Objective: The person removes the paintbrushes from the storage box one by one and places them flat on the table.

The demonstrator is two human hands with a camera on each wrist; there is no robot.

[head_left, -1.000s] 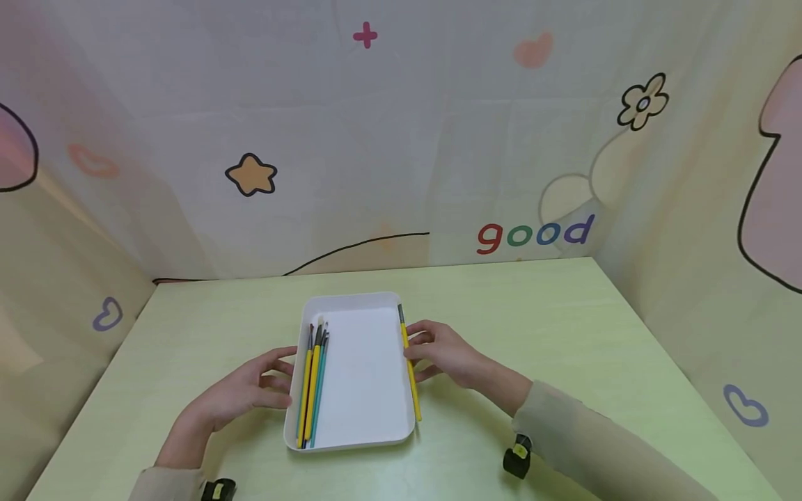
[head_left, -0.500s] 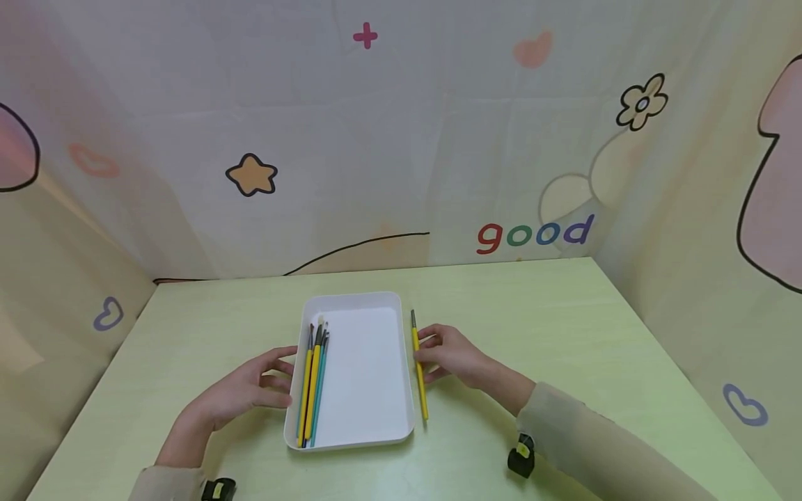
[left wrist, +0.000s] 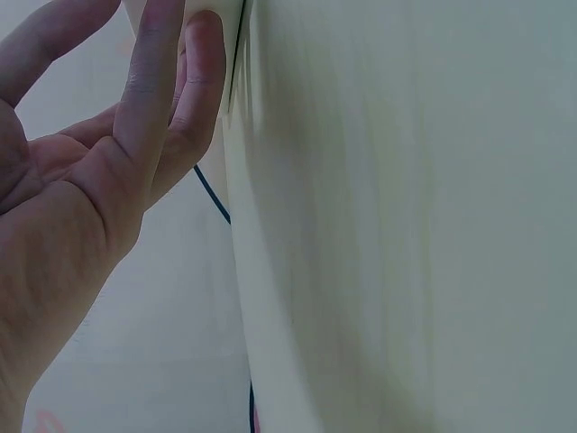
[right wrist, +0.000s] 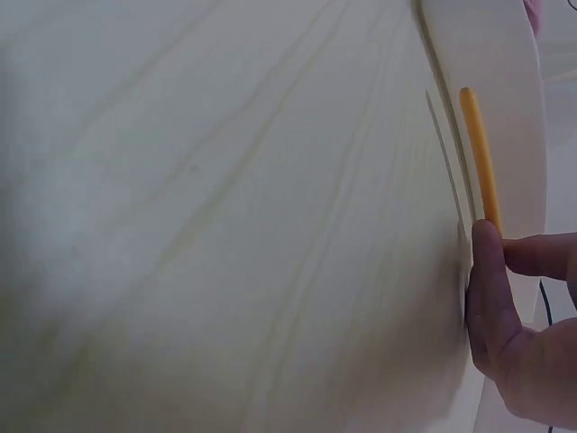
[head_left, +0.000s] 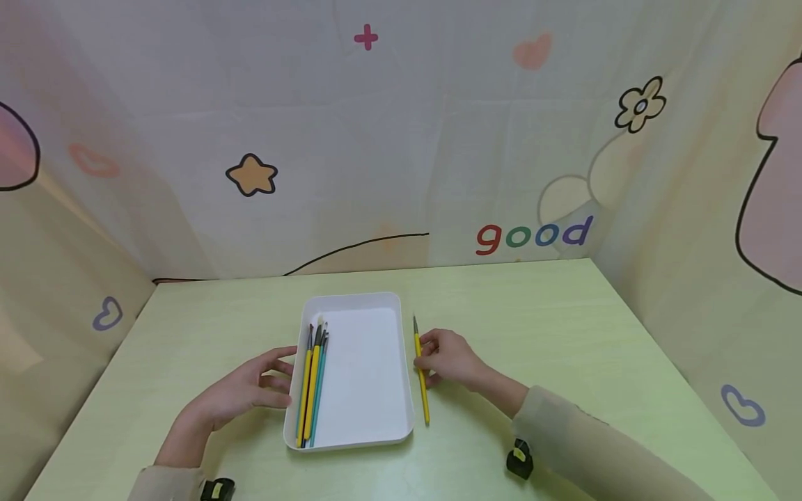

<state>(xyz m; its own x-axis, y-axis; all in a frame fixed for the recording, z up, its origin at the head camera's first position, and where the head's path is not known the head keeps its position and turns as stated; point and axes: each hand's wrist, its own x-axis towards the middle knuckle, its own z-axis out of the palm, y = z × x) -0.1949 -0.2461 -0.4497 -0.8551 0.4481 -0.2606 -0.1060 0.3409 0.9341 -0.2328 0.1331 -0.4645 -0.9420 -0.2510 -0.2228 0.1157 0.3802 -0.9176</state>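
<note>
A white rectangular tray (head_left: 366, 390) stands on the table, with several paintbrushes (head_left: 311, 396), yellow- and teal-handled, along its left side. My left hand (head_left: 253, 386) rests its fingertips against the tray's left wall, fingers spread and loosely bent; in the left wrist view that hand (left wrist: 108, 144) shows at the upper left beside a bit of the tray. Just right of the tray, my right hand (head_left: 454, 358) pinches a yellow paintbrush (head_left: 422, 390) by its handle, dark tip pointing away. In the right wrist view, the paintbrush's handle (right wrist: 480, 153) sticks up past the fingertips, alongside the tray's wall.
The pale green table (head_left: 520, 320) stretches around the tray. Behind it and at both sides hang printed cloth walls (head_left: 401, 160). A small black device (head_left: 520, 459) hangs under the right wrist, and a similar one (head_left: 218, 489) under the left.
My right hand has drawn the yellow paintbrush from the tray's right rim to the table side, a little right and nearer. The left hand and the tray stay put.
</note>
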